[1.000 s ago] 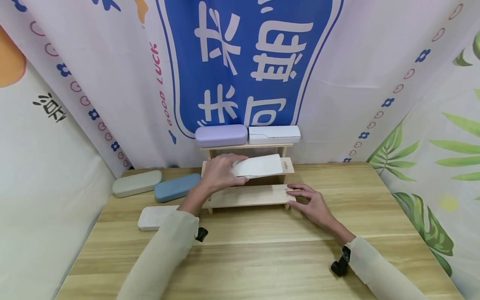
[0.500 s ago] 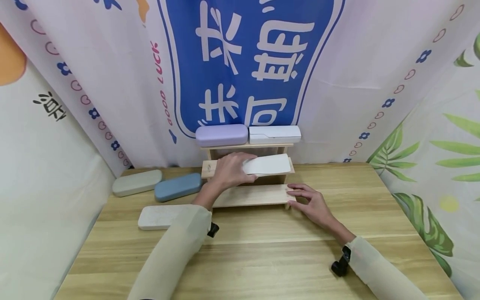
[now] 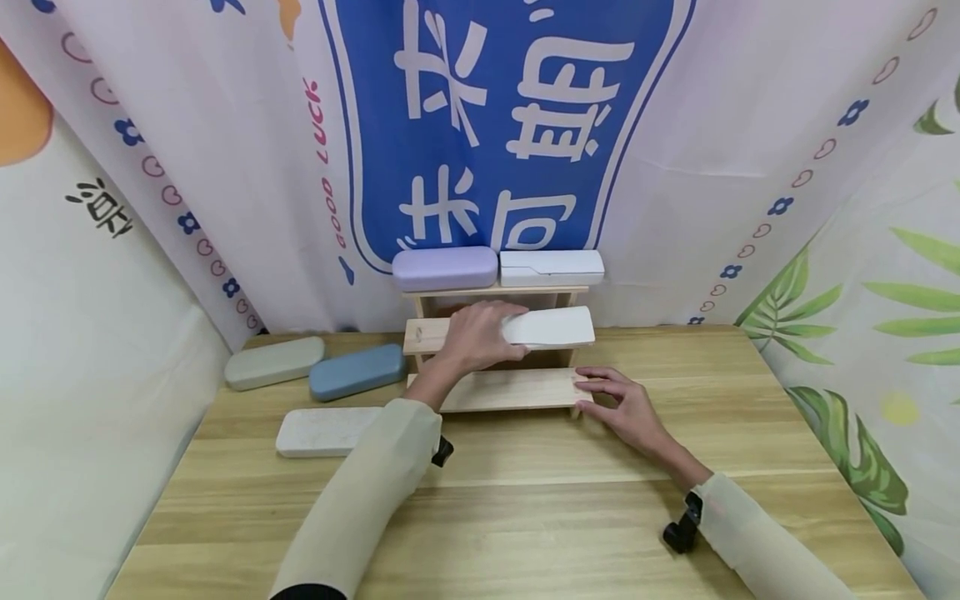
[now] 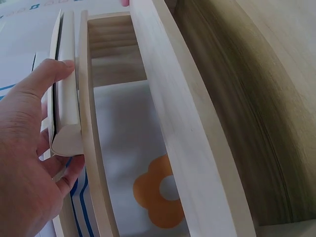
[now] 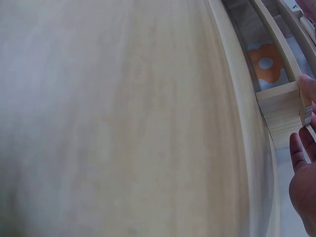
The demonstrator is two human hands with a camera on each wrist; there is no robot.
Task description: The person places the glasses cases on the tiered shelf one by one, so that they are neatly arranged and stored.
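Observation:
My left hand grips the left end of a white glasses case on the middle tier of a stepped wooden shelf. In the left wrist view, thumb and fingers close round the case, which lies along the tier's board. The case's right end reaches the right end of that tier. My right hand holds the right end of the lowest tier, with fingers on top and thumb at the front edge. Only part of the right hand shows in the right wrist view.
On the top tier sit a purple glasses case and another white case. Left of the shelf lie a grey-green case, a blue case and a speckled white case on the wooden table. A printed curtain hangs behind.
My left hand has moved to the right along the middle tier with the white glasses case, baring that tier's left end. The right hand has stayed at the lowest tier.

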